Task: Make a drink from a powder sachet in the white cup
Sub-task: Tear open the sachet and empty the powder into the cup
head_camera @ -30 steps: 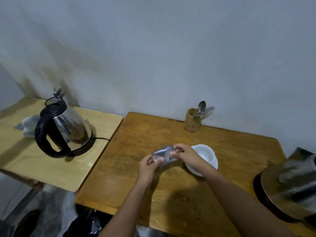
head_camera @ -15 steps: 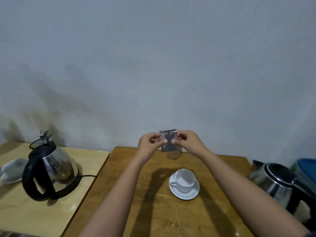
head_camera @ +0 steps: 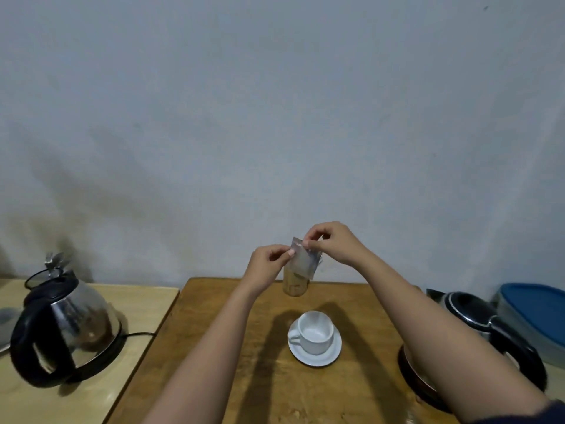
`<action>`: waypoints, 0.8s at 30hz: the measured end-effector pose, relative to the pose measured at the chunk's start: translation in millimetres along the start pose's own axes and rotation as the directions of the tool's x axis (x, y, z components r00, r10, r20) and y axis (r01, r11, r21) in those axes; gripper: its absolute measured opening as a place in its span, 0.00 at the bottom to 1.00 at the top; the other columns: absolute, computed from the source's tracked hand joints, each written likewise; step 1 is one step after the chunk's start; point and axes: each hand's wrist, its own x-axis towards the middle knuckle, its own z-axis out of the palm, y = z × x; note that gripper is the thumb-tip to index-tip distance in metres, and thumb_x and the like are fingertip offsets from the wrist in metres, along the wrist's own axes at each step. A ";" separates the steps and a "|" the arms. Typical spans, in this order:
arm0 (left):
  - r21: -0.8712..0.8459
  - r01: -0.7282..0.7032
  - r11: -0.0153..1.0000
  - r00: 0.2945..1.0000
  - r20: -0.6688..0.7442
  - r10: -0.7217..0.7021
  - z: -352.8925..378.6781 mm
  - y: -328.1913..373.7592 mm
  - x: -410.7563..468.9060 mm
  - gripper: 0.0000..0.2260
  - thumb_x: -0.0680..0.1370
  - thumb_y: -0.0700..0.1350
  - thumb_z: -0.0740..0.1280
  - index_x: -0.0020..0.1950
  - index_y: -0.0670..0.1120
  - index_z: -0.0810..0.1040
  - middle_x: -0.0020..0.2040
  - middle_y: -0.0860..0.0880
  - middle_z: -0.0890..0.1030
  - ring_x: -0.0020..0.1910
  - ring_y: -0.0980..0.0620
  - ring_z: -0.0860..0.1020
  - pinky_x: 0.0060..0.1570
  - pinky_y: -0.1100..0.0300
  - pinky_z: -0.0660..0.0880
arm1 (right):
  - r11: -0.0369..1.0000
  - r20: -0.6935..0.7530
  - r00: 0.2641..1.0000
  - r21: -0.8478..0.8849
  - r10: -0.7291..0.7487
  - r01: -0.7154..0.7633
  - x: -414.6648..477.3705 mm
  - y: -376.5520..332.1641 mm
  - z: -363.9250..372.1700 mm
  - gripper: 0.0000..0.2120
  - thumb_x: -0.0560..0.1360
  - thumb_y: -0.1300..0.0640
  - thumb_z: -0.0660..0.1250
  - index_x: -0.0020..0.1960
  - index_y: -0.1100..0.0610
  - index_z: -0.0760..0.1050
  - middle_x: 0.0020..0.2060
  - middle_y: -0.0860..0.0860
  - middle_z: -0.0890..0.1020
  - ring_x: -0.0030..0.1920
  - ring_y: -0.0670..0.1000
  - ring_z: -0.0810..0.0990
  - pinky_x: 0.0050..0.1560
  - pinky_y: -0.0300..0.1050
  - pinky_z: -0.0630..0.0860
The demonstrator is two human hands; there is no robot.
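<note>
Above the wooden surface (head_camera: 244, 377), a sachet (head_camera: 302, 262) is pinched at its top by left hand (head_camera: 269, 266) and right hand (head_camera: 334, 243); the cup (head_camera: 315, 332) is empty.

The small shiny silver sachet (head_camera: 302, 261) is blurry, and it hides the top of the brown wooden holder (head_camera: 294, 285). The right arm covers part of the steel kettle (head_camera: 477, 319). The blue-lidded box (head_camera: 536, 313) is cut off.

Arms: 2, bare from wrist to past the elbow
Left hand (head_camera: 269, 264): bare, no ring or watch seen
Right hand (head_camera: 333, 243): bare, no ring or watch seen
Sleeve (head_camera: 532, 416): dark, at right upper arm only
</note>
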 end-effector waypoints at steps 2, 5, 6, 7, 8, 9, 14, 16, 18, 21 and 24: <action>0.053 -0.016 0.998 0.999 -0.035 0.018 0.4 -1.7 -3.1 0.08 0.77 0.43 0.65 0.51 0.42 0.83 0.43 0.49 0.82 0.42 0.61 0.78 0.44 0.70 0.74 | 0.999 0.021 0.999 -0.020 0.038 -0.038 1.9 -2.0 0.0 0.02 0.71 0.60 0.71 0.39 0.56 0.81 0.34 0.47 0.80 0.34 0.41 0.75 0.38 0.34 0.70; 0.087 -0.017 0.996 0.998 -0.058 0.022 -2.2 -1.7 -3.7 0.09 0.76 0.43 0.66 0.50 0.42 0.83 0.43 0.49 0.83 0.41 0.62 0.78 0.39 0.75 0.74 | 0.997 0.076 0.995 -0.039 0.068 -0.066 6.5 -5.6 2.9 0.02 0.70 0.61 0.72 0.38 0.56 0.82 0.32 0.46 0.80 0.36 0.44 0.77 0.39 0.36 0.73; 0.090 -0.010 0.996 0.998 -0.058 0.016 -3.4 -0.5 -4.3 0.09 0.76 0.43 0.65 0.51 0.41 0.83 0.44 0.49 0.82 0.41 0.62 0.78 0.39 0.76 0.74 | 0.994 0.040 0.996 -0.084 0.075 -0.071 7.8 -7.4 3.5 0.01 0.70 0.61 0.72 0.40 0.58 0.82 0.31 0.46 0.79 0.34 0.44 0.76 0.36 0.35 0.71; 0.089 -0.004 0.996 0.998 -0.059 0.009 -4.8 0.1 -4.8 0.09 0.76 0.42 0.65 0.51 0.41 0.83 0.44 0.48 0.82 0.41 0.60 0.78 0.38 0.75 0.74 | 0.990 0.012 0.997 -0.116 0.077 -0.076 8.8 -8.6 3.9 0.02 0.70 0.61 0.71 0.41 0.59 0.83 0.30 0.46 0.79 0.33 0.44 0.76 0.33 0.34 0.70; 0.086 -0.001 0.996 0.998 -0.062 0.006 -6.3 0.1 -5.2 0.09 0.76 0.42 0.65 0.51 0.41 0.83 0.44 0.48 0.82 0.41 0.58 0.78 0.38 0.74 0.74 | 0.990 0.013 0.997 -0.120 0.074 -0.072 9.5 -10.0 4.1 0.02 0.70 0.62 0.71 0.41 0.59 0.82 0.30 0.47 0.79 0.34 0.45 0.76 0.32 0.34 0.70; 0.083 0.001 0.997 0.998 -0.066 0.005 -7.9 -0.2 -6.0 0.09 0.76 0.42 0.65 0.51 0.41 0.83 0.44 0.47 0.82 0.42 0.56 0.78 0.39 0.72 0.73 | 0.991 0.037 0.997 -0.115 0.067 -0.063 9.5 -11.3 4.4 0.02 0.70 0.62 0.71 0.41 0.59 0.82 0.31 0.47 0.79 0.34 0.46 0.76 0.32 0.34 0.70; 0.087 -0.004 0.996 1.000 -0.013 0.005 -11.9 4.2 -8.1 0.09 0.76 0.43 0.65 0.52 0.41 0.82 0.45 0.46 0.82 0.44 0.53 0.78 0.42 0.66 0.72 | 0.982 0.077 0.997 -0.189 0.031 -0.016 9.0 -17.5 11.4 0.02 0.72 0.61 0.69 0.41 0.57 0.79 0.32 0.49 0.77 0.33 0.46 0.73 0.32 0.34 0.69; 0.074 -0.008 0.997 1.000 -0.020 0.010 -12.4 6.9 -8.4 0.09 0.76 0.43 0.65 0.51 0.41 0.82 0.44 0.47 0.82 0.43 0.53 0.77 0.43 0.65 0.72 | 0.977 0.059 0.998 -0.215 0.029 -0.016 7.9 -18.8 16.2 0.03 0.74 0.61 0.67 0.41 0.57 0.77 0.31 0.49 0.75 0.31 0.45 0.71 0.30 0.34 0.66; 0.057 0.002 0.998 0.998 -0.058 0.002 -15.6 6.3 -8.4 0.08 0.76 0.42 0.66 0.50 0.41 0.83 0.44 0.47 0.82 0.45 0.52 0.78 0.44 0.65 0.73 | 0.977 0.083 0.996 -0.214 0.014 0.004 5.1 -18.5 18.0 0.03 0.74 0.61 0.67 0.41 0.57 0.77 0.32 0.49 0.75 0.31 0.45 0.71 0.30 0.33 0.66; 0.024 0.027 0.999 0.996 -0.090 -0.024 -20.4 2.7 -10.1 0.09 0.76 0.42 0.66 0.51 0.40 0.83 0.46 0.46 0.82 0.46 0.52 0.78 0.44 0.67 0.73 | 0.975 0.121 0.992 -0.221 0.020 0.007 0.4 -16.3 18.1 0.02 0.73 0.61 0.68 0.42 0.57 0.76 0.32 0.48 0.75 0.31 0.45 0.71 0.30 0.33 0.67; -0.004 0.019 1.000 0.996 -0.092 -0.020 -16.0 5.2 -13.5 0.07 0.76 0.43 0.66 0.48 0.42 0.83 0.44 0.47 0.82 0.43 0.54 0.77 0.43 0.67 0.72 | 0.967 0.091 0.996 -0.256 0.016 0.008 -1.4 -14.7 21.7 0.04 0.75 0.63 0.64 0.42 0.58 0.76 0.32 0.48 0.74 0.31 0.46 0.69 0.31 0.36 0.66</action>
